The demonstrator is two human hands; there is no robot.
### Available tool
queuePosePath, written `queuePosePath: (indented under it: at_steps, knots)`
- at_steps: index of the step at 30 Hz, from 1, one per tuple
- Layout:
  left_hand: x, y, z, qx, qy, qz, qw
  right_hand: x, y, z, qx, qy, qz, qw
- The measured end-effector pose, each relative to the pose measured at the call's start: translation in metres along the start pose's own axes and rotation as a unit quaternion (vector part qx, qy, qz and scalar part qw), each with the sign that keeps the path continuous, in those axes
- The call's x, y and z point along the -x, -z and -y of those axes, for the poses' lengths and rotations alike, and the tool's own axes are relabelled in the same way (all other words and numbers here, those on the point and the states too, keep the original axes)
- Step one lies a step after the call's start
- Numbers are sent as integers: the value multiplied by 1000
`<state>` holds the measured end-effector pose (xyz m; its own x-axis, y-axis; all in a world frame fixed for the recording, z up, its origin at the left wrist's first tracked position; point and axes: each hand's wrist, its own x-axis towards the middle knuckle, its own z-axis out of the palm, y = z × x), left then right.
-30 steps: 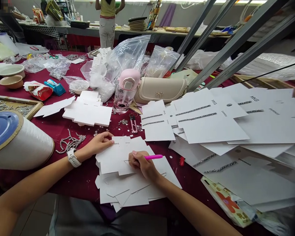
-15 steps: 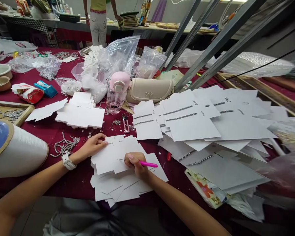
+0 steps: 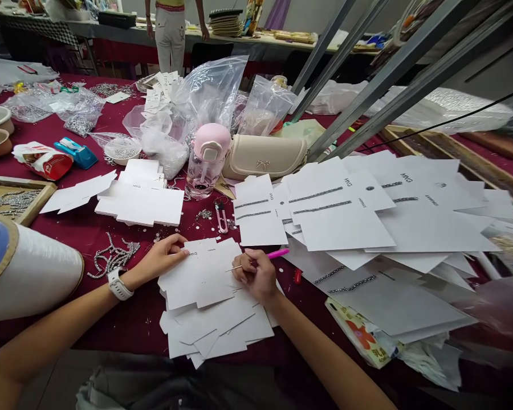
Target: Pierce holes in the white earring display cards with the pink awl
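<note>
Maroon cloth (image 3: 132,327) underlies your work; loose chain (image 3: 113,256) lies left of the card (image 3: 200,276).
Your right hand (image 3: 256,273) grips the pink tool (image 3: 277,253), fingers closed, its needle (image 3: 233,269) apparently over the card, which tops an uneven pile (image 3: 222,324) before you. Your left hand (image 3: 166,255) touches the card's upper left edge, fingers loosely curled; whether they pinch cannot be told. Judged risk: the pile sliding under needle pressure could skew the card or nick your left hand.

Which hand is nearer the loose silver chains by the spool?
Left. The left hand is just right of the chains, at the cards' left edge; the right hand, holding the pink tool, is farther off, at their right side.
</note>
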<state>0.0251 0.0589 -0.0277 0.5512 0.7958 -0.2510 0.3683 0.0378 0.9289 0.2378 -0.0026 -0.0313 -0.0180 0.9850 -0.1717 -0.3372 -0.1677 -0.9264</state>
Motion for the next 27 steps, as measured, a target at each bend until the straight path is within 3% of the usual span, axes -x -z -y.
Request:
queuePosePath:
  at_steps: [7,27]
  knots:
    - [0,2,-5,47,22,4,999,-2,-4,-9,49,-34,58,997]
    - [-2,5,-3,34,27,19,999,-3,-6,-9,90,-8,80,993]
